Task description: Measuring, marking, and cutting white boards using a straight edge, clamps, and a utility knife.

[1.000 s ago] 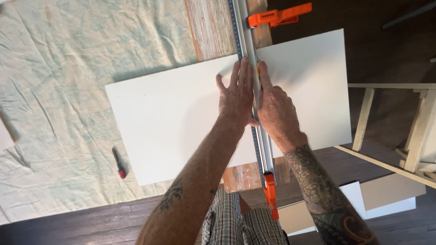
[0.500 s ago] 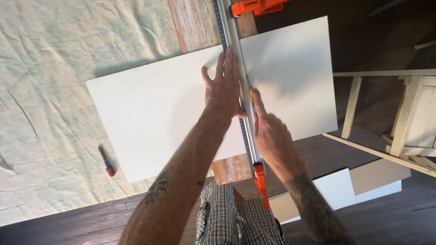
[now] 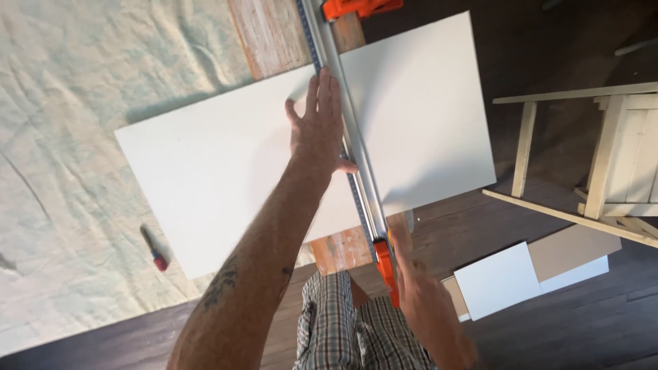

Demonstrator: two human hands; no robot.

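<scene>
From the head camera, a white board (image 3: 226,178) lies across a wooden plank (image 3: 271,31), a pale drop cloth (image 3: 75,103) under its left end. Left hand (image 3: 319,130) presses flat, fingers together, beside the metal clamp guide (image 3: 356,157). Right hand (image 3: 421,301) reaches the guide's orange handle (image 3: 385,264); its grip is blurred, unclear.

A board (image 3: 205,178) lay flat across a wooden plank (image 3: 267,31), and everything else is placed from that board. A long metal straightedge (image 3: 346,130) ran over the board from its far edge to its near edge. The left hand (image 3: 317,133) rested flat on the board, just left of the straightedge. The right hand (image 3: 428,308) sat at the straightedge's near end, beyond the board's near edge. A cloth (image 3: 75,103) spread under and left of the board, with a small tool (image 3: 153,249) on it. A chair frame (image 3: 596,157) stood to the right, and smaller panels (image 3: 500,281) lay on the floor near the board's right corner.
</scene>
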